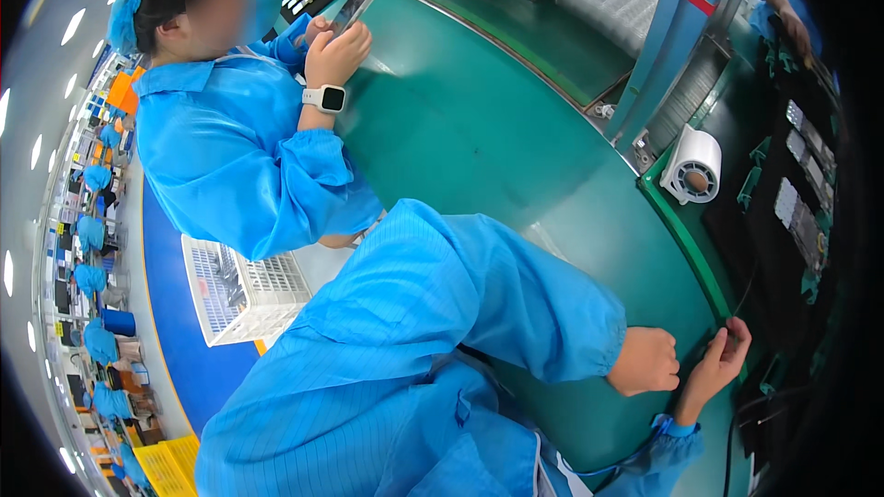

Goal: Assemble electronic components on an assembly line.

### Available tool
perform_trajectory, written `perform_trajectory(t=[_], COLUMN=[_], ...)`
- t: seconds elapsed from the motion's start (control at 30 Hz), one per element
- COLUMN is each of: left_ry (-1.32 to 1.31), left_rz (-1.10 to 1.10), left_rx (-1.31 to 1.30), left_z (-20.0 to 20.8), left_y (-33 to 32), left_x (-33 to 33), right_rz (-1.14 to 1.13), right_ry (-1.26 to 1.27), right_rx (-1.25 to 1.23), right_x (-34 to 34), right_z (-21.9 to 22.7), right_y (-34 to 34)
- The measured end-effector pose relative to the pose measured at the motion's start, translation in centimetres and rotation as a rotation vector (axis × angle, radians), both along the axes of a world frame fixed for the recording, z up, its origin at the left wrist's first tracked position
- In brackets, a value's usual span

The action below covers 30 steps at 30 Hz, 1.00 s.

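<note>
Left grip (645,361) curled into a fist, right grip (718,364) half-curled, hold unclear, one green worktop (603,221) beneath both, one white cylindrical device (692,166) beyond them

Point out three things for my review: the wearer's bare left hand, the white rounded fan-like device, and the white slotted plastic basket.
Bare left hand (645,361), head view: back of the hand.
White fan-like device (692,162), head view: its housing.
White plastic basket (274,289), head view: side wall.
</note>
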<state>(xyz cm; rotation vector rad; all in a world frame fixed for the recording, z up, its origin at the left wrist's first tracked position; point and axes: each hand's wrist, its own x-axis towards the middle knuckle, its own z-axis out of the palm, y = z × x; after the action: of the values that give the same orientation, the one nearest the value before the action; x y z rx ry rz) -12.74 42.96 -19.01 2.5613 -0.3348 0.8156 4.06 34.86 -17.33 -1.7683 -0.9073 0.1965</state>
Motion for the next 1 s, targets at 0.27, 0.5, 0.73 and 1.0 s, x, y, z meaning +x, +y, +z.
perform_trajectory(t=[0.27, 0.5, 0.73, 1.0], left_ry=[0.022, 0.035, 0.024, 0.019], left_rz=[-0.013, -0.019, -0.009, -0.051], left_rx=[-0.021, -0.032, -0.049, -0.063], left_z=[0.0, 0.2, -0.2, 0.1], left_y=[0.2, 0.3, 0.0, 0.3], left_x=[0.0, -0.1, 0.0, 0.0], right_rz=[0.151, 0.163, 0.171, 0.190], right_ry=[0.010, -0.006, 0.000, -0.001], right_rx=[-0.018, -0.049, -0.046, -0.044], right_x=[0.6, -0.2, -0.4, -0.5], right_z=[-0.6, 0.2, 0.2, 0.2], right_y=[-0.3, -0.1, -0.1, -0.2])
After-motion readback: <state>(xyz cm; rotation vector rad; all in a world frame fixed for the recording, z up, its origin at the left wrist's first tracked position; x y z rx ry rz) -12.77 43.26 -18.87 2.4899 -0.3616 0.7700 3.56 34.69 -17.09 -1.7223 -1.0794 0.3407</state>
